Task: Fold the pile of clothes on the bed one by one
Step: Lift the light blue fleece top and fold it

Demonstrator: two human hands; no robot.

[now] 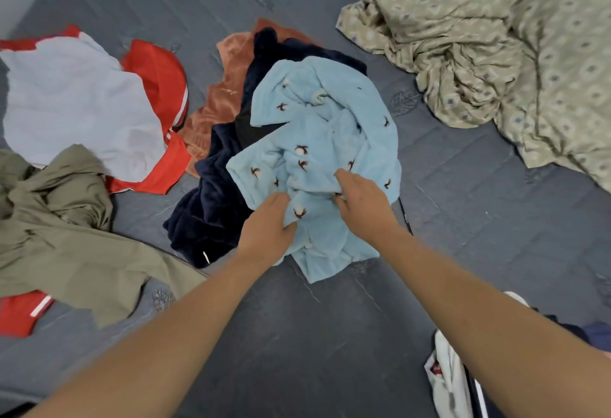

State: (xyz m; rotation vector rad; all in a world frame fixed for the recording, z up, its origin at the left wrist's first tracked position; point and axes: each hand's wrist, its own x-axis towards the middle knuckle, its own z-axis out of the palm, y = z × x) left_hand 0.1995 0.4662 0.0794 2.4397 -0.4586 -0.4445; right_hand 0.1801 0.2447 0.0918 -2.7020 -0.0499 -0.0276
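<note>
no readable text, labels or numbers anywhere

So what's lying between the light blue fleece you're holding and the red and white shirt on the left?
In the head view, a dark navy garment and a rust-orange one lie between the light blue fleece and the red and white shirt.
</note>
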